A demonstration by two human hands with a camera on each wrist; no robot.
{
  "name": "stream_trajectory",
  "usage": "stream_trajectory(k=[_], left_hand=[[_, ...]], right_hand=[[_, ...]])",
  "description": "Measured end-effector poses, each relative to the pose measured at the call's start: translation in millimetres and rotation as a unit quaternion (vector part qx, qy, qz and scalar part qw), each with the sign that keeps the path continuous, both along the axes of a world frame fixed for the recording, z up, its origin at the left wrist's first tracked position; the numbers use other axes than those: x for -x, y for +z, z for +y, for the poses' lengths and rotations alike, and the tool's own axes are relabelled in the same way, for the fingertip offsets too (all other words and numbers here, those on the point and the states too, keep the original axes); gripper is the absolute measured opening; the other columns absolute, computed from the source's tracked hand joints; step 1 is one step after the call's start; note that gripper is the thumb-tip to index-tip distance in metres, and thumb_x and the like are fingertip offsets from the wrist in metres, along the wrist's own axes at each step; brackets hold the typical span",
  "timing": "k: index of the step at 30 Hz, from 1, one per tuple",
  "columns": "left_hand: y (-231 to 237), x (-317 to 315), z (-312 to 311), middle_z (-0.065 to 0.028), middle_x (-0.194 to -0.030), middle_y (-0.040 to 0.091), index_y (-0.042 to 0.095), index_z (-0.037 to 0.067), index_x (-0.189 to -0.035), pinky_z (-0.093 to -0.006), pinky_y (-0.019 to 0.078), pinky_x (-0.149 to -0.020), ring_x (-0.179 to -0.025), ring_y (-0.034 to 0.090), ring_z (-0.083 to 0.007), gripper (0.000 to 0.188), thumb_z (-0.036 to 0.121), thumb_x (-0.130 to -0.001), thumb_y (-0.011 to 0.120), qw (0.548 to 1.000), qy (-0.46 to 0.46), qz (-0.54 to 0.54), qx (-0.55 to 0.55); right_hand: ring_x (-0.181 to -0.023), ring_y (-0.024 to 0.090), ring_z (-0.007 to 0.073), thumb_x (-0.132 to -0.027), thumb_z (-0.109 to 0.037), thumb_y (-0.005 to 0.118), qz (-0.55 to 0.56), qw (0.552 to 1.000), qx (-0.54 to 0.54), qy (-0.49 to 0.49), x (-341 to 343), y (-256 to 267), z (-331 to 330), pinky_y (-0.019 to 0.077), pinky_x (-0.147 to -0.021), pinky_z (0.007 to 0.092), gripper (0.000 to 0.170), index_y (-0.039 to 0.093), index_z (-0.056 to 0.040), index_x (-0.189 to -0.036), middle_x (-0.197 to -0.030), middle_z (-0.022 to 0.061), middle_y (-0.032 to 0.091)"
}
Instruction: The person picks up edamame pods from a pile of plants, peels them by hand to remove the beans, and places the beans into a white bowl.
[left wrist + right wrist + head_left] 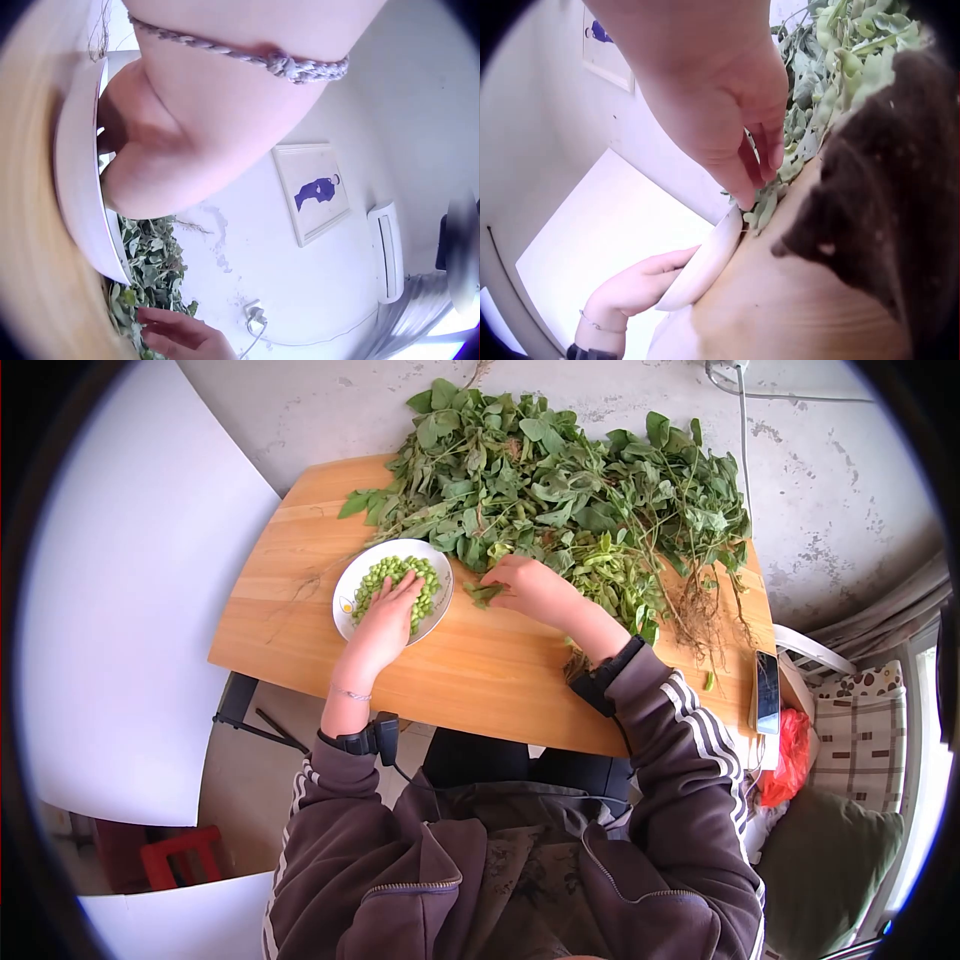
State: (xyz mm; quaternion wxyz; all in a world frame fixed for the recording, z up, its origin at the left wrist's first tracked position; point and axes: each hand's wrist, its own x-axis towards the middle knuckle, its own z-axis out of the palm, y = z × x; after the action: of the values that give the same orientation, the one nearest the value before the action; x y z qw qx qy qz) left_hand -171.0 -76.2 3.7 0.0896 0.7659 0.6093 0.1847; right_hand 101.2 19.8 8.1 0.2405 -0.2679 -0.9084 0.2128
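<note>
A white bowl [345, 622] holds shelled green beans [385, 572]. My left hand [383, 630] reaches into it, fingers spread over the beans; in the left wrist view the rim hides their tips. To the right of the bowl, my right hand [535, 592] bends down with its fingertips right at a few green pods [762, 208] on the table. A gap shows between its loosely bent fingers in the right wrist view. More pods [610, 570] lie among leaves just beyond this hand.
A large heap of uprooted leafy plants [560, 480] covers the back of the wooden table [290, 575], its roots [700, 610] hanging to the right. A phone [767, 692] lies at the right edge. One loose pod [709, 681] is nearby. A red plastic bag [790, 758] sits beside the table.
</note>
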Motion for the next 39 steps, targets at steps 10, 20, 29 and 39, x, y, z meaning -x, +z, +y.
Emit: stream_trajectory(k=[10, 20, 29, 39], left_hand=[[-10, 11, 10, -0.0130, -0.158, 0.035, 0.042, 0.005, -0.147, -0.0527, 0.0288, -0.117, -0.144, 0.031, -0.0422, 0.046, 0.021, -0.103, 0.045, 0.995, 0.071, 0.070, -0.002], [-13, 13, 15, -0.0136, -0.155, 0.040, 0.046, 0.002, -0.144, -0.0452, 0.0352, -0.115, -0.144, 0.035, -0.0367, 0.045, 0.019, -0.102, 0.050, 0.967, 0.123, 0.218, -0.043], [50, -135, 32, -0.0118, -0.104, 0.073, 0.074, 0.005, -0.105, -0.0332, 0.0545, -0.082, -0.093, 0.070, -0.0255, 0.022, 0.018, -0.088, 0.072, 0.940, -0.134, -0.272, -0.154], [8, -175, 77, -0.0102, -0.092, 0.074, 0.075, 0.004, -0.103, -0.0246, 0.0547, -0.063, -0.073, 0.070, -0.0143, 0.017, 0.008, -0.086, 0.074, 0.898, -0.170, -0.380, -0.146]], right_hand=[[-0.096, 0.064, 0.0330, -0.081, -0.015, 0.074, -0.062, 0.997, 0.000, -0.052, 0, 0, -6, 0.0530, -0.083, 0.0424, 0.020, 0.069, -0.0044, -0.097, -0.100, 0.0110, 0.063], [-0.073, 0.066, 0.0186, -0.085, -0.014, 0.074, 0.075, 0.981, 0.106, -0.142, -22, 18, -11, 0.0538, -0.070, 0.0313, 0.019, 0.068, -0.0010, -0.097, -0.083, 0.0099, 0.069], [-0.080, 0.064, 0.0117, -0.095, -0.013, 0.069, 0.284, 0.880, 0.356, -0.134, -87, 29, -23, 0.0527, -0.074, 0.0249, 0.021, 0.066, 0.0035, -0.106, -0.091, 0.0056, 0.070], [-0.082, 0.066, 0.0100, -0.092, -0.011, 0.072, 0.322, 0.890, 0.256, -0.196, -108, 9, -23, 0.0527, -0.076, 0.0242, 0.023, 0.069, 0.0026, -0.110, -0.090, 0.0048, 0.071]])
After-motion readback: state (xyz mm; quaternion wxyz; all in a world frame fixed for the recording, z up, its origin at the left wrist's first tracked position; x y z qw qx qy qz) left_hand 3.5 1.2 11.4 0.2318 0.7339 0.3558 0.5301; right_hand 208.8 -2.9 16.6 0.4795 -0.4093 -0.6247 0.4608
